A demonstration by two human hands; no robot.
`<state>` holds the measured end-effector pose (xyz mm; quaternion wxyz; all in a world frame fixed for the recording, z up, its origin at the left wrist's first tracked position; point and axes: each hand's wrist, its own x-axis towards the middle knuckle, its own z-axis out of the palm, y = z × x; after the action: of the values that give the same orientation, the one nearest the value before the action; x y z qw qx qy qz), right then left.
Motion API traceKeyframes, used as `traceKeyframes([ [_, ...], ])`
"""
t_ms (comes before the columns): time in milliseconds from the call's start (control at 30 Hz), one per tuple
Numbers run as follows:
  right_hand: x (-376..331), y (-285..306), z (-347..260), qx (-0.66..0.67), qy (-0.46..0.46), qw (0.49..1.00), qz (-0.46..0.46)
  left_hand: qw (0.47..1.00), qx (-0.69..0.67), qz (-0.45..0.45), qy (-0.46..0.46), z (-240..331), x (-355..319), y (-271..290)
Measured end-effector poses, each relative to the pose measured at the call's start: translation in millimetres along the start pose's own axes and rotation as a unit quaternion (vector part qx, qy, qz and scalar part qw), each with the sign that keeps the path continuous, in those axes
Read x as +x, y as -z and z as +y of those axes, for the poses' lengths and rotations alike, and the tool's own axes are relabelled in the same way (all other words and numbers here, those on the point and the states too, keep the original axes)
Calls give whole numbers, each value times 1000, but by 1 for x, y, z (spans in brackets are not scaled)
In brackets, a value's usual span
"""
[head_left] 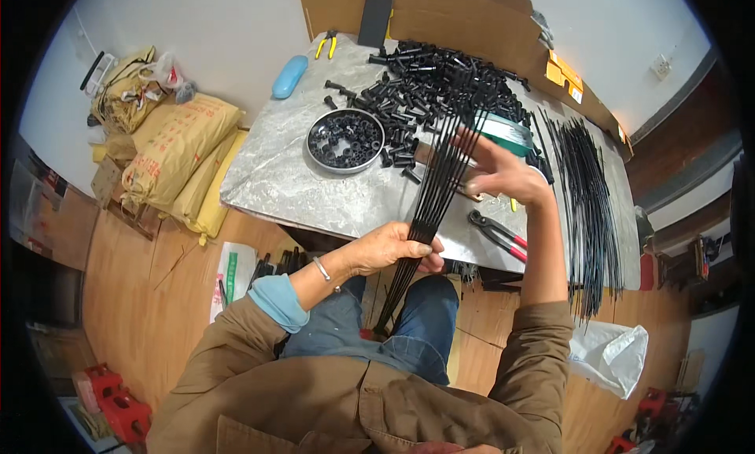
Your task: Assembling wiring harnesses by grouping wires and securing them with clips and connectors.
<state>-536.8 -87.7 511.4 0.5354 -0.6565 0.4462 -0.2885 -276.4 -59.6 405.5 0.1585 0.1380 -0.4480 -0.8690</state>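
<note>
My left hand (pixel 397 248) is closed round the lower part of a bundle of thin black rods (pixel 442 167), held tilted above my lap with its top over the table edge. Beside the top of the bundle is my right hand (pixel 507 175), fingers spread; whether its fingertips touch the rods I cannot tell. Left of the bundle stands a round metal bowl (pixel 346 170) of small black ring-like pieces. A heap of black bolt-like parts (pixel 456 73) covers the back of the table. Pincers with red handles (pixel 497 234) lie below my right hand.
On the grey table (pixel 271 167) more long black rods (pixel 583 194) overhang the right edge. A light-blue case (pixel 290 77), yellow-handled pliers (pixel 326 44) and a dark flat slab (pixel 375 20) lie at the back, before a cardboard sheet (pixel 440 18). Yellow sacks (pixel 185 143) are stacked left.
</note>
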Motion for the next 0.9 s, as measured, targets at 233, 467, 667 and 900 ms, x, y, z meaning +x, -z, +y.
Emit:
traceKeyframes([
  [233, 6, -68, -38, 310, 101, 937, 125, 999, 47, -17, 8, 0, 2, -5],
  [467, -15, -96, -40, 243, 137, 949, 150, 928, 123, 279, -213, 1, -19, -33],
  [667, -24, -120, -31, 154, 149, 970, 118, 654, 691, 103, -290, 35, 9, 0],
  [900, -39, -141, -40, 79, 130, 977, 148, 672, 684, -17, -283, 40, 14, 7],
])
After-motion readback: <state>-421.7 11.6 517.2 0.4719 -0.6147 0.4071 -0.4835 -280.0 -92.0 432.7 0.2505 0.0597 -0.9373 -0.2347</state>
